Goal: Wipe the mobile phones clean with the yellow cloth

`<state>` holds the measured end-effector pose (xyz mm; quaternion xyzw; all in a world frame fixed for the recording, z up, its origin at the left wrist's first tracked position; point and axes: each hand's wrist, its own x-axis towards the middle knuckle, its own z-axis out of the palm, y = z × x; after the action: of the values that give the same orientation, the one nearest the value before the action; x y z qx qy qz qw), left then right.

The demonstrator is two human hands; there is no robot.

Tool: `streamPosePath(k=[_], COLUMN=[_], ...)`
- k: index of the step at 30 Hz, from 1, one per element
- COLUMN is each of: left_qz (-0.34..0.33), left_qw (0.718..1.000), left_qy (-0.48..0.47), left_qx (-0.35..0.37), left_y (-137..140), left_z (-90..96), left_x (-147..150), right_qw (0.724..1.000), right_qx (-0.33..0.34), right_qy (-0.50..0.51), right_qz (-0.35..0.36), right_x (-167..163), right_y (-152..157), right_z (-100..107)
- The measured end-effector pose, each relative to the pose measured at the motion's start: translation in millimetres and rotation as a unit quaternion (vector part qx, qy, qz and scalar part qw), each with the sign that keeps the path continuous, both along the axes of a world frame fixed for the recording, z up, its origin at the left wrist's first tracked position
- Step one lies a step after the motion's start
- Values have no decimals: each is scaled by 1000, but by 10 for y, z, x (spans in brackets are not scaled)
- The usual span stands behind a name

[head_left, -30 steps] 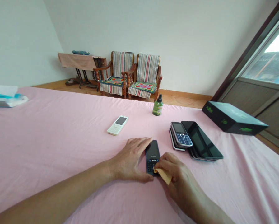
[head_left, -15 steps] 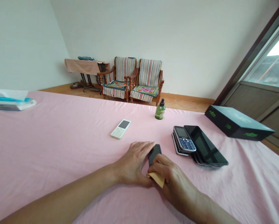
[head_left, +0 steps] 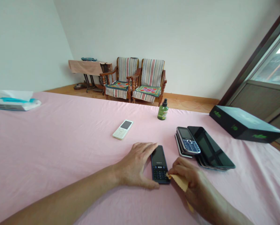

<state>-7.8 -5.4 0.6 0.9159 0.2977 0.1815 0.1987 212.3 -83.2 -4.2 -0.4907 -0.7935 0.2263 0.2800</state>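
Note:
A dark keypad phone [head_left: 159,164] lies face up on the pink tablecloth in front of me. My left hand [head_left: 136,167] steadies it by its two ends, fingers at the top corner and thumb at the bottom. In my right hand [head_left: 189,178] a yellow cleaning cloth [head_left: 180,182] with a zigzag edge is pinched, and its tip touches the lower right side of the keypad. Farther off, a white keypad phone [head_left: 123,129] lies by itself, left of a green spray bottle [head_left: 163,110] that stands upright.
To the right are stacked keypad phones [head_left: 188,140] beside a pile of black tablets [head_left: 212,148]. A black box [head_left: 245,125] sits at the far right, a tissue pack [head_left: 15,103] at the far left. Two wooden chairs [head_left: 148,79] stand beyond the table [head_left: 71,131].
My right hand has slid right with the cloth, off the phone's middle to its lower right edge, uncovering the keypad. The left hand still holds the phone in place.

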Motion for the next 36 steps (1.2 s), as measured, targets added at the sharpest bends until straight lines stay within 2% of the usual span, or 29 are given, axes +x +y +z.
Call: streamPosePath(k=[3,7,15,20,30,36], left_qz=[1,4,19,29,23,23], left_qw=[1000,1000,1000,999,999,999], left_qy=[-10,-21,-14,-16,-39,-30], left_qx=[3,-7,-21,-26,-23,-21], left_y=[24,68,93,92,115,107], left_z=[-10,-23,-35,-57,-68,-63], left_x=[-5,-16,-21,-18,3,-5], right_qw=[999,996,998,998,998,999], right_qx=[35,61,12,25,62,45], right_qy=[-1,56,57,47,-11,-21], right_qz=[-20,-26,-35,-18,-10,-10], right_x=[26,-18,-32,-73,-376,-300], right_y=[12,14,43,49,66,60], right_z=[-4,1,-70,-59,42,86])
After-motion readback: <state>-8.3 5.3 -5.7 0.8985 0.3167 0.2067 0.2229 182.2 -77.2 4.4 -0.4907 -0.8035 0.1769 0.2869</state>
